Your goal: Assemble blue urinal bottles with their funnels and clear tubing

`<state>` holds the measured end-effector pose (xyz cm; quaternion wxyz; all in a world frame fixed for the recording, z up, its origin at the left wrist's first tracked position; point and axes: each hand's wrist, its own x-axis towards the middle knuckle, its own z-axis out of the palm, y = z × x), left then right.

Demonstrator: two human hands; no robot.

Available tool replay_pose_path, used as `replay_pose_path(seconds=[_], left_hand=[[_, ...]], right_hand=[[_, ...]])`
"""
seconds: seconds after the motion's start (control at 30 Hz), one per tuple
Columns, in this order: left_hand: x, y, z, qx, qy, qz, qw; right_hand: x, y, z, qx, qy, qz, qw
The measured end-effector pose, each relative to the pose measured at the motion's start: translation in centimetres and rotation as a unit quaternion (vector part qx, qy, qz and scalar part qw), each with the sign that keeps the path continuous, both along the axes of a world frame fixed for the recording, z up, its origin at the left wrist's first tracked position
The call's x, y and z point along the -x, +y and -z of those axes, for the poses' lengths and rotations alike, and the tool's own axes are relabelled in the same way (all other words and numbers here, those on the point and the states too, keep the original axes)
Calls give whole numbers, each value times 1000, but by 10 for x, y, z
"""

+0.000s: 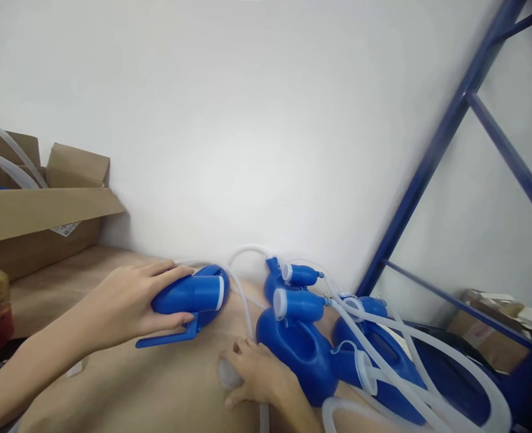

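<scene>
Two bare hands work above a brown covered surface (193, 385). The left hand (134, 300) has closed around a blue cylinder (189, 293), with fingers over the top and thumb beneath; its pale-rimmed end faces right. Just behind lies a rounded blue body (220, 278), and below juts a flat blue tab (166, 340); whether either is joined to the cylinder cannot be told. The right hand (261, 373), lower and nearer the viewer, curls thumb and fingers about a pale rounded piece (229, 374), the gap between them no wider than that piece. A translucent tube (264, 418) shows below this hand; its link to the piece is hidden. Beside the right wrist rests a blue jug (298, 361), with further tubes (428, 337) looping to the right.

Likely faults: the smooth cylinder could turn or slip, since it is held near one end and its rimmed end stands free. The projecting tab might catch on the covering. The pale piece could pop from the fingertips if squeezed unevenly. Tubing crowded near the right forearm could snag and drag a neighbouring jug.
</scene>
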<state>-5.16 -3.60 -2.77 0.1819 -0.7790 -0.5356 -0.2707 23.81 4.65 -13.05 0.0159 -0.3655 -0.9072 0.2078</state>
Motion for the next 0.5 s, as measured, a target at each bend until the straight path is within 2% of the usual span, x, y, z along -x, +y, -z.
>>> replay_pose_path(seconds=[0.07, 0.13, 0.2, 0.27, 0.37, 0.5], left_hand=[[3, 0, 0, 26, 13, 11, 1000], [1, 1, 1, 51, 24, 27, 998], [-4, 3, 5, 52, 26, 49, 997], [-12, 4, 11, 15, 22, 71, 997], [-29, 1, 21, -73, 10, 91, 993], [-52, -11, 28, -175, 24, 103, 979]], right_hand=[[-1, -1, -13, -12, 40, 7, 999], [-6, -5, -33, 12, 136, 29, 990], [-10, -10, -53, 86, 287, 50, 953], [-10, -17, -64, 162, 405, 29, 900], [-2, -29, -62, 212, 470, -33, 856], [11, -41, -45, 203, 540, -21, 816]])
